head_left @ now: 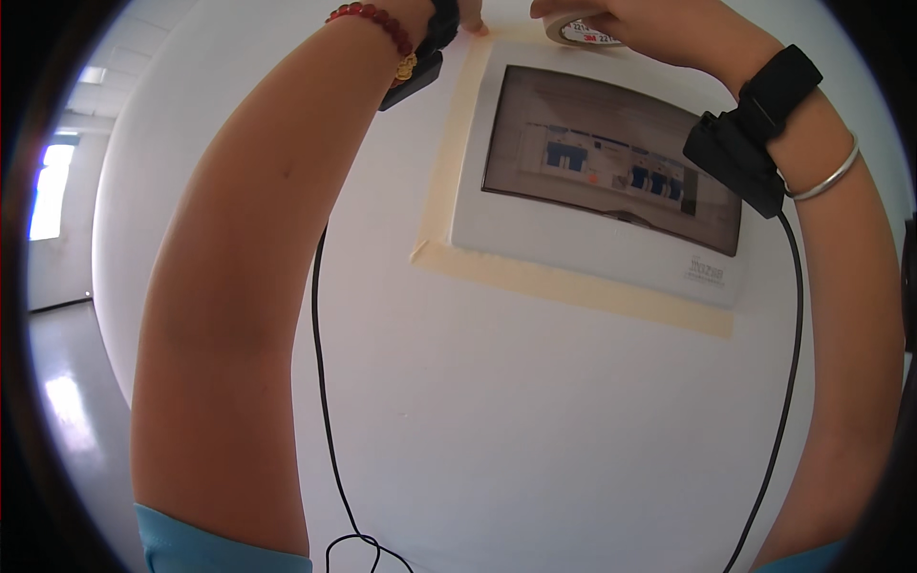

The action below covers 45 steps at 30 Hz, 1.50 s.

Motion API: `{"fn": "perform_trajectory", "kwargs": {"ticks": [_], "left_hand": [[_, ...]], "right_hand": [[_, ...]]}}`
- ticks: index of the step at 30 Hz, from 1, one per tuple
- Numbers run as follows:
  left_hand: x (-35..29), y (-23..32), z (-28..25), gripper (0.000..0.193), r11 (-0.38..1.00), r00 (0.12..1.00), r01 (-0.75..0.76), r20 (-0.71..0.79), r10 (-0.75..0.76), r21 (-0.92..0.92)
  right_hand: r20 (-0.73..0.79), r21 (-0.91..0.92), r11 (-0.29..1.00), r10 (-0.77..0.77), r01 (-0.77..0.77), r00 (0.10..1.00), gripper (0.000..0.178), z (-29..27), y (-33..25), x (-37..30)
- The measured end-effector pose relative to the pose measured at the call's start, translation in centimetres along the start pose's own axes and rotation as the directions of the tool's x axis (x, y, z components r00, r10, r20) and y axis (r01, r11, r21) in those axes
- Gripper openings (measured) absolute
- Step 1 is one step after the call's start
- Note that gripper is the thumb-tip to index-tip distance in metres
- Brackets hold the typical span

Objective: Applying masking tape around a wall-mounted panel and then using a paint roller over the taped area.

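Observation:
A white electrical distribution box [592,250] with a smoky see-through cover [535,100] is set in the white wall. Beige masking tape runs down its left side as one strip [439,177] and along its lower edge as another strip [583,291]. At the box's upper left corner, my left hand [470,17] presses one outstretched digit onto the tape; its other fingers are cut off by the top of the view. Just above the box's top edge, my right hand [654,29] grips a roll of masking tape [583,31], close to the wall.
Black devices are strapped to my left wrist [415,82] and right wrist [735,158]. A black cable [325,382] hangs beside my left forearm and loops at the bottom; another cable [791,382] hangs by my right. Grey floor [72,401] and a bright window [50,196] lie far left.

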State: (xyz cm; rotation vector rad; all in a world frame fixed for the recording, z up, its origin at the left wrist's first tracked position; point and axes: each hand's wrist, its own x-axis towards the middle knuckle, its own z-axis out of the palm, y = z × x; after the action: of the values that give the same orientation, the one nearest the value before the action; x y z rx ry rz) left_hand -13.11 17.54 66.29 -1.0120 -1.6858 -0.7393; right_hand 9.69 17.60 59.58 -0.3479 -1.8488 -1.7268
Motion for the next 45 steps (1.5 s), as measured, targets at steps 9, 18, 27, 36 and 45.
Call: {"fn": "perform_trajectory", "kwargs": {"ticks": [9,18,27,36,45], "left_hand": [[-4.8,-0.6,3.9,0.025,0.909,0.817,-0.370,-0.534,0.218,-0.194],[-9.2,-1.5,7.5,0.033,0.838,0.465,-0.444,-0.718,0.518,0.317],[-10.3,-2.5,7.5,0.056,0.932,0.806,-0.336,-0.472,0.358,0.133],[-10.0,-4.0,6.8,0.044,0.927,0.837,-0.343,-0.399,0.376,0.153],[-9.3,-2.7,7.2,0.046,0.918,0.838,-0.381,-0.381,0.392,0.106]], "right_hand": [[-0.020,-0.014,1.000,0.027,-0.027,0.999,0.031,-0.1,-0.7,0.0],[-0.266,0.107,0.990,-0.064,0.095,0.962,0.034,2.9,1.3,-0.4],[-0.355,0.704,0.702,0.480,-0.108,0.802,0.056,7.3,3.4,-3.0],[-0.437,0.487,0.873,0.259,-0.016,0.861,0.060,3.7,3.9,-5.0],[-0.367,0.771,0.629,0.569,-0.103,0.736,0.052,8.2,8.1,-7.9]]}}
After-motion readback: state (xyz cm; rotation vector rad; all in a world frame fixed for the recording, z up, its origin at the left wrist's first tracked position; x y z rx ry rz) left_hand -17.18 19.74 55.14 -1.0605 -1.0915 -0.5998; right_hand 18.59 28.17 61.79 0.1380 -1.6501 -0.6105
